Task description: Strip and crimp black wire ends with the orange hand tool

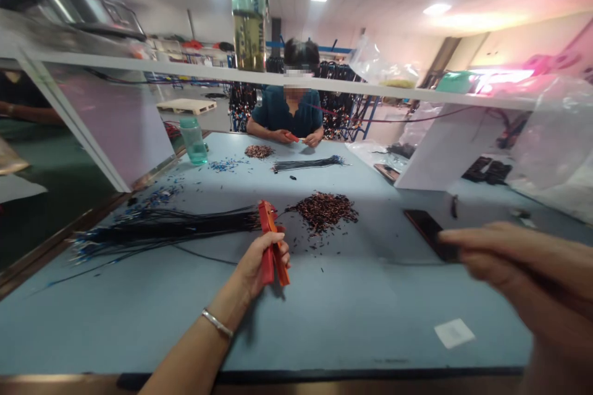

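Observation:
My left hand is wrapped round a red and orange hand tool, held upright between the wires and the pile. To its left lies a long bundle of black wires with blue and white ends. Right of the tool is a heap of small copper and black pieces. My right hand is at the right, blurred, its thumb and fingers pressed together; a thin wire seems to run leftward from the fingertips, but what they grip is too smeared to name. Just beyond those fingertips lies a dark phone.
Across the table a person holds a red tool. A green bottle, a smaller heap, another wire bundle and a white paper rest on the surface. A shelf spans overhead.

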A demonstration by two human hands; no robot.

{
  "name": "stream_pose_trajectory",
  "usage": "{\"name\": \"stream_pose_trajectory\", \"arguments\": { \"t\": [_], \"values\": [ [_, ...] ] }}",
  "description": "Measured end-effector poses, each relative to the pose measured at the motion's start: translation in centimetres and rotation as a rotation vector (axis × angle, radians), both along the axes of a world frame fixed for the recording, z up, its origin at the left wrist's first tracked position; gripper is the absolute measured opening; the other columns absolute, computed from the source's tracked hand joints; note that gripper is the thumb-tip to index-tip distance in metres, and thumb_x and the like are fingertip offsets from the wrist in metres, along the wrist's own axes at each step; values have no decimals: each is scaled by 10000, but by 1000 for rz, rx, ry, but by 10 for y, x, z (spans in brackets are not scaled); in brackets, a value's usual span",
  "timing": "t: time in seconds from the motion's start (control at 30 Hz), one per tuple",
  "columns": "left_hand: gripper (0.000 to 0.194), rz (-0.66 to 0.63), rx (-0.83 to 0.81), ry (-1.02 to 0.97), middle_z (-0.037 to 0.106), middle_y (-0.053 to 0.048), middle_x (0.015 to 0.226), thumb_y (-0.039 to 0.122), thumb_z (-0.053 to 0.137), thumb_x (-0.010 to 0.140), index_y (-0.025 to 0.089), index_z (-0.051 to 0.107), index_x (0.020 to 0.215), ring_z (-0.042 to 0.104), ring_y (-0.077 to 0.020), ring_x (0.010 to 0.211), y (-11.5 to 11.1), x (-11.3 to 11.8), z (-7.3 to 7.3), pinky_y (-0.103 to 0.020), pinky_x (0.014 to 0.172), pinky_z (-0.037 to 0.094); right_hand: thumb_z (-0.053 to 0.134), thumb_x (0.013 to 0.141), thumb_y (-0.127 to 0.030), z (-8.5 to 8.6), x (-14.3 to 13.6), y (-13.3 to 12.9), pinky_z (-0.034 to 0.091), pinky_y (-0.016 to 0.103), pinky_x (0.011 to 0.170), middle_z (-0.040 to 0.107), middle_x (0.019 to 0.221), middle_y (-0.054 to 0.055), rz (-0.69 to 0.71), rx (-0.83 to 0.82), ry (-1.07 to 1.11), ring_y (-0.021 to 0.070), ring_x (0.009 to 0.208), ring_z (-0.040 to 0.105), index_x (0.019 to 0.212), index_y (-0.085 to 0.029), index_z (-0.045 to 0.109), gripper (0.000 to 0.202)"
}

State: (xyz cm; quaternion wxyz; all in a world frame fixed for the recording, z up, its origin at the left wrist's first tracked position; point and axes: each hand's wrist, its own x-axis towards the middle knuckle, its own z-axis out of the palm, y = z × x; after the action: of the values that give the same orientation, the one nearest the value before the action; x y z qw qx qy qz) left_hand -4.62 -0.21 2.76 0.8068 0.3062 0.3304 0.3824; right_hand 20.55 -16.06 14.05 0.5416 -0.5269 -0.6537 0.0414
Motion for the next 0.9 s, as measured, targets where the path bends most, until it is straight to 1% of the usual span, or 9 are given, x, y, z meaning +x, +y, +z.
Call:
{"name": "stream_pose_trajectory", "arguments": {
  "t": [0.03, 0.07, 0.1, 0.27, 0.37, 0.5, 0.63, 0.8, 0.9],
  "values": [
    [247, 7, 14, -3, 519, 60, 541, 235, 621, 701, 175, 521, 919, 507, -110, 442, 1, -1, 1, -264, 520, 475, 711, 766, -236, -5, -7, 0, 437, 296, 485, 718, 782, 39, 43, 5, -187, 181, 589, 609, 967, -316, 746, 219],
    [249, 11, 27, -7, 519, 59, 543, 234, 614, 704, 172, 521, 926, 505, -108, 440, 2, -3, 2, -263, 516, 473, 666, 805, -255, -14, -14, 4, 433, 291, 483, 719, 755, 27, 86, -38, -279, 171, 548, 600, 978, -316, 730, 194],
    [247, 9, 38, -12, 518, 58, 542, 229, 606, 705, 168, 521, 928, 500, -107, 435, 4, -5, 2, -262, 513, 469, 625, 838, -241, -26, -21, 10, 430, 279, 486, 719, 747, 18, 144, -140, -342, 159, 529, 597, 999, -312, 711, 197],
    [246, -58, 87, -20, 605, 7, 624, 204, 576, 704, 150, 519, 937, 516, -113, 445, 7, -12, 4, -279, 516, 474, 454, 918, -238, -103, -47, 48, 415, 271, 553, 653, 665, 28, 178, -401, -430, 169, 574, 593, 848, -219, 658, 216],
    [283, -97, 107, 11, 658, -30, 708, 204, 578, 695, 149, 504, 963, 535, -120, 454, 5, -11, 4, -291, 513, 479, 442, 923, -219, -128, -54, 59, 379, 245, 536, 593, 636, 15, 162, -438, -487, 140, 533, 542, 739, -205, 637, 269],
    [310, -101, 119, 24, 669, -31, 718, 201, 588, 682, 150, 494, 974, 550, -125, 462, 3, -11, 6, -301, 527, 493, 456, 917, -219, -137, -54, 60, 404, 240, 565, 606, 776, 40, 129, -413, -526, 135, 587, 557, 786, -218, 677, 257],
    [347, -108, 125, 12, 695, -64, 782, 202, 586, 673, 145, 486, 1001, 577, -137, 484, 2, -10, 6, -311, 536, 502, 451, 932, -244, -135, -52, 62, 459, 257, 615, 611, 790, 44, 151, -388, -411, 154, 656, 593, 893, -224, 683, 237],
    [341, -231, 79, -101, 692, -109, 976, 171, 570, 665, 137, 524, 1002, 651, -181, 627, -9, 0, 0, -320, 561, 523, 490, 914, -237, -127, -62, 67, 471, 270, 624, 618, 776, 43, 162, -303, -250, 157, 653, 589, 884, -218, 673, 186],
    [341, -279, 57, -202, 703, -108, 900, 189, 545, 657, 120, 544, 992, 670, -210, 695, -14, 5, -6, -329, 606, 535, 496, 904, -232, -126, -68, 68, 459, 268, 591, 617, 743, 39, 161, -287, -225, 155, 621, 576, 872, -223, 674, 181]
  ]
}}
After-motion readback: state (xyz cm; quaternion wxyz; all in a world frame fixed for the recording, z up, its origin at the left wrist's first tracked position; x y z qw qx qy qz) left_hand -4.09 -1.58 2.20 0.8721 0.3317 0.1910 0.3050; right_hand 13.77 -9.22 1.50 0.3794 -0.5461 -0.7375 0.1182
